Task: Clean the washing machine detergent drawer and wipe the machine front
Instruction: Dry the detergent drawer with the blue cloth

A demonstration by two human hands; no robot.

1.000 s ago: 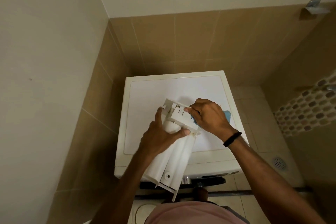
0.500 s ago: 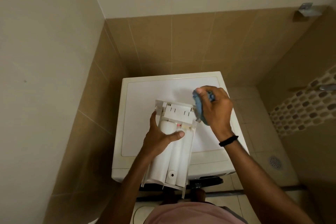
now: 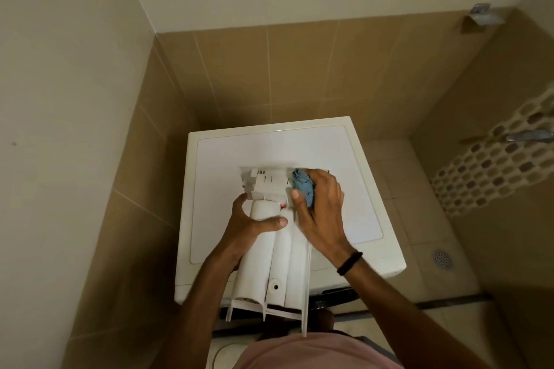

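Observation:
The white detergent drawer (image 3: pixel 269 266) is out of the machine and lies upside down over the top of the white washing machine (image 3: pixel 359 219), its rounded chambers facing up. My left hand (image 3: pixel 251 225) grips the drawer's left chamber, thumb across the middle. My right hand (image 3: pixel 320 207) holds a bunched blue cloth (image 3: pixel 303 186) against the drawer's far right end. The drawer's near end overhangs the machine's front edge. The machine front is mostly hidden below.
Tan tiled walls close in on the left and behind the machine. A tiled floor with a round drain (image 3: pixel 442 258) lies to the right. A mosaic strip and a metal tap (image 3: pixel 530 135) are on the right wall.
The right hand has come down from above the drawer and now presses the blue cloth on the drawer's far right end. The left hand keeps its grip; the drawer has straightened slightly.

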